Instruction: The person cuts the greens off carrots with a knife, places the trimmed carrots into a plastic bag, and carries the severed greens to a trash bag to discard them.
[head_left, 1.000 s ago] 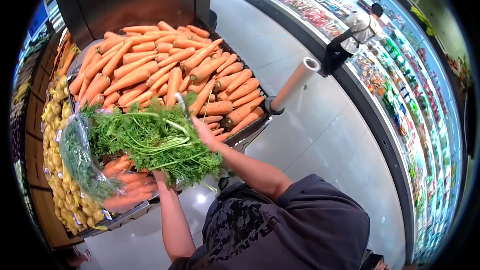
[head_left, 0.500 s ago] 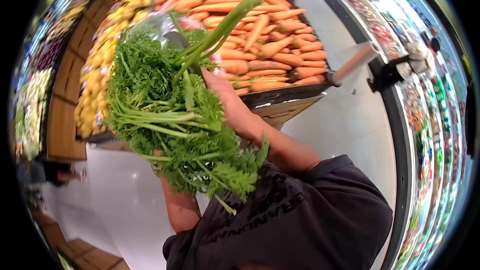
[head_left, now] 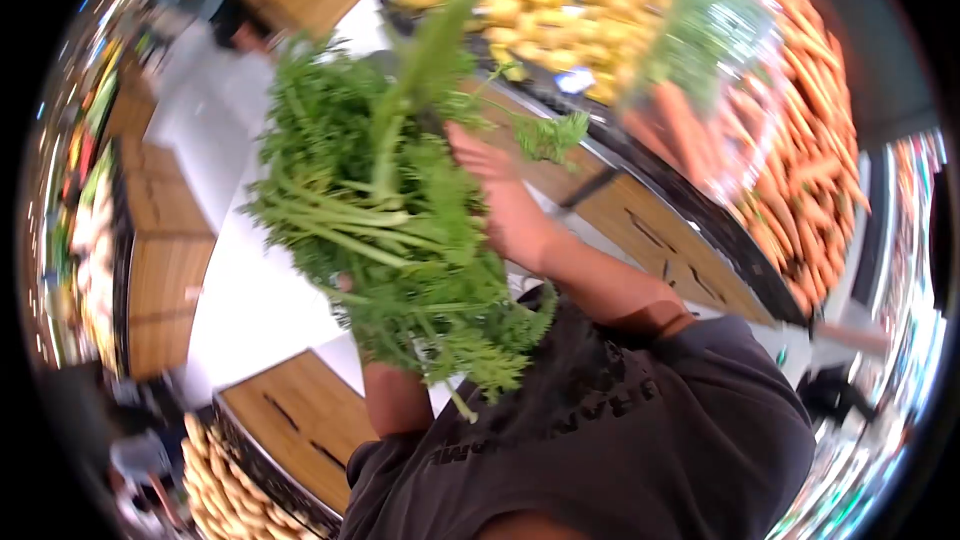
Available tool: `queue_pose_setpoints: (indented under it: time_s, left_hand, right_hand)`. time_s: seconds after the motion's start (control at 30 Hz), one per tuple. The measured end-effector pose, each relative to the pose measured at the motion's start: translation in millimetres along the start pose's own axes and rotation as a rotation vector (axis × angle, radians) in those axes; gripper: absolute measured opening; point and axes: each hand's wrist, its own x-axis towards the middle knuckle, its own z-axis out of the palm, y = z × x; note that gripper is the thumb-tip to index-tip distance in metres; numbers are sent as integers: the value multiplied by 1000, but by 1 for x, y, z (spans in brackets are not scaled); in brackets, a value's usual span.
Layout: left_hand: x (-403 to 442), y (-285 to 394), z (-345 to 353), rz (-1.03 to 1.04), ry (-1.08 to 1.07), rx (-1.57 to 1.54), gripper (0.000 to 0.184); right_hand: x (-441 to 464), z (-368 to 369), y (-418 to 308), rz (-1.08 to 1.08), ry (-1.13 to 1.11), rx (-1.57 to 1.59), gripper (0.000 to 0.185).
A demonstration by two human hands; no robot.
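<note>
A big bunch of feathery carrot greens [head_left: 400, 250] fills the middle of the view, with a thick green stalk [head_left: 435, 50] standing up from it. My left hand [head_left: 345, 282] is almost wholly hidden beneath the greens, apparently holding them from below; only a bit of finger shows. Against the right side of the bunch, my right hand [head_left: 492, 185] has its fingers closed at a narrow, dark, knife-like tool [head_left: 430, 121], mostly covered by leaves and blurred. A loose sprig [head_left: 550, 137] sticks out beyond my right hand.
Beyond my right arm stand a bin of yellow produce [head_left: 545, 15] and a heap of carrots [head_left: 800, 175]. A clear bag of carrots with green tops [head_left: 710, 80] lies between them. Wooden display stands [head_left: 165, 240] are at left; another person [head_left: 195, 0] is at upper left.
My view has turned left, so the carrot heap and yellow produce have shifted right. The greens remain in my hands. The loose sprig now shows apart from the bunch.
</note>
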Motion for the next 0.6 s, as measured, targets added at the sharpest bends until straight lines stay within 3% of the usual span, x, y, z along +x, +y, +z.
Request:
queue_pose_setpoints:
  time_s: [0.03, 0.13, 0.3, 0.4, 0.43, 0.5, 0.53, 0.6]
  left_hand:
    - [7, 8, -14, 22, 29, -1, 53]
    - [37, 16, -45, 62, 82, -12, 53]
    - [115, 27, -108, 107, 151, -31, 53]
    - [180, 42, -149, 131, 187, -38, 53]
    - [204, 51, -162, 141, 199, -35, 53]
    - [251, 71, -186, 177, 221, -31, 53]
    - [269, 82, -198, 191, 233, -29, 53]
    - [299, 100, -224, 222, 273, -36, 53]
  right_hand:
    - [9, 6, 16, 84, -37, 82, 83]
    - [51, 36, 65, -247, -216, -181, 63]
    - [137, 100, 92, 1, -259, 72, 37]
    - [188, 134, 144, 198, -338, 32, 29]
    - [212, 150, 155, 357, -346, 61, 30]
    - [273, 187, 186, 472, -380, 88, 31]
    - [298, 212, 194, 900, -156, 638, 32]
    - [337, 245, 210, 1350, 73, 1159, 34]
